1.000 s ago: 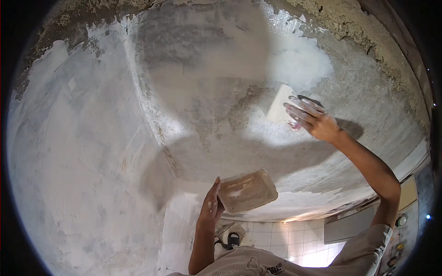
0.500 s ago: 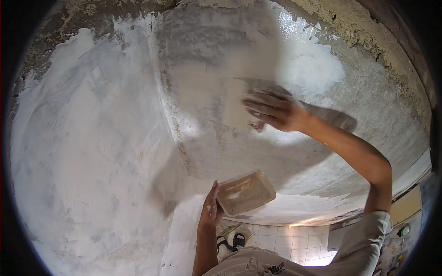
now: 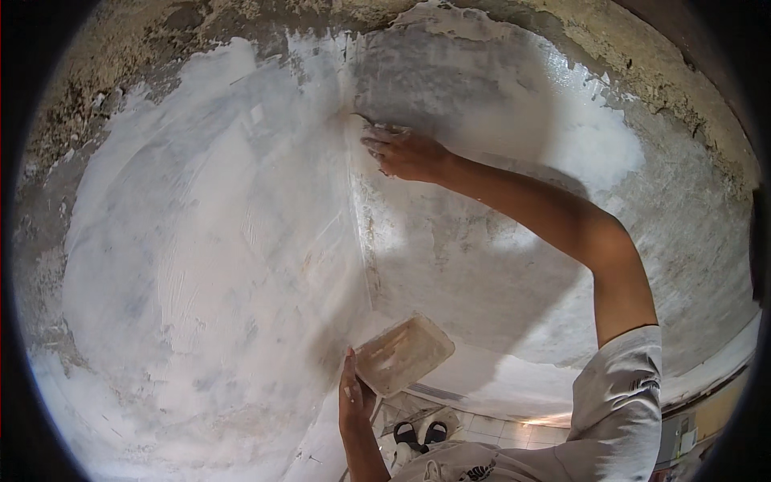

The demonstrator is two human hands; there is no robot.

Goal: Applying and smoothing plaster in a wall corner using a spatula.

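Observation:
My left hand point(image 3: 354, 390) grips a shallow rectangular plastic tub point(image 3: 439, 344) by its left side, low in front of me. Pale paste smears its inside. Higher up, my right hand point(image 3: 407, 154) is closed against the wall, right beside the inner corner. A thin flat scraper point(image 3: 361, 119) seems to be pinched in it; only a sliver of its edge shows past the fingers. White specks of paste cling to both hands. Around the right hand, the right-hand wall point(image 3: 450, 88) carries uneven grey and whitish skim coat.
The left wall point(image 3: 209, 225) is broadly coated in white paste, meeting the other wall at a vertical corner line point(image 3: 356, 193). Rough bare plaster point(image 3: 161, 40) runs along the top. A wet white patch point(image 3: 598, 136) shines at right. Pale floor tiles point(image 3: 514, 434) lie below, by my sandals.
My right hand has swept left across the wall to the corner. The tub in my left hand has shifted slightly left and down in view. The whole view has also turned a little.

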